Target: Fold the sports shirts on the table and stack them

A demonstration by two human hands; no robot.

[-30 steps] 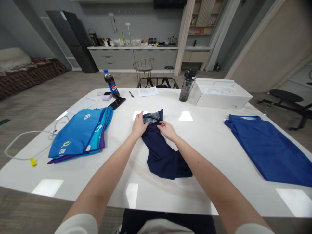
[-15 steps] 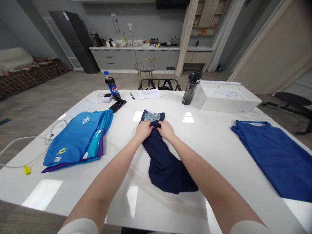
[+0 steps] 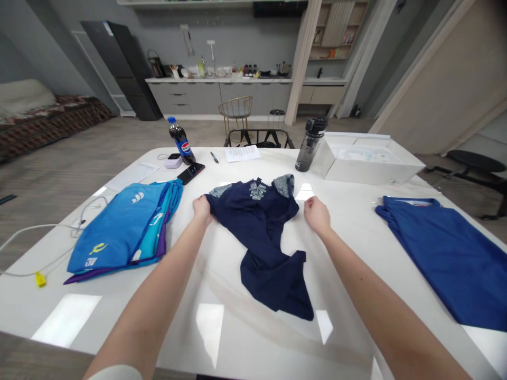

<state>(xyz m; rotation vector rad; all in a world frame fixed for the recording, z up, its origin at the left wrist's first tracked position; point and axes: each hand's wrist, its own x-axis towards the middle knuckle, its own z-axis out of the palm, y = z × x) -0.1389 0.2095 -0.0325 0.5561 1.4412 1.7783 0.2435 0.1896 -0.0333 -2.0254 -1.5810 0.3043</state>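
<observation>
In the head view a navy shirt [image 3: 257, 221] with grey-blue patterned patches lies crumpled on the white table, its lower part twisted toward me. My left hand [image 3: 203, 209] is closed on the shirt's left edge, beside a patterned patch. To the right of the shirt, my right hand [image 3: 317, 214] has its fingers curled together. A narrow strip of tabletop shows between that hand and the cloth, and I see nothing in its fingers.
A stack of folded blue shirts [image 3: 122, 227] sits left, a folded blue shirt [image 3: 447, 248] right. Farther back are a cola bottle [image 3: 182, 142], a phone [image 3: 190, 173], a pen [image 3: 214, 157], a paper [image 3: 243, 153], a dark water bottle [image 3: 311, 145] and a white box [image 3: 364, 169].
My hands have moved apart from the middle, left and right. The shirt's bunched upper part has spread wide, showing patterned patches on both sides and at the centre. My right hand has come off the cloth.
</observation>
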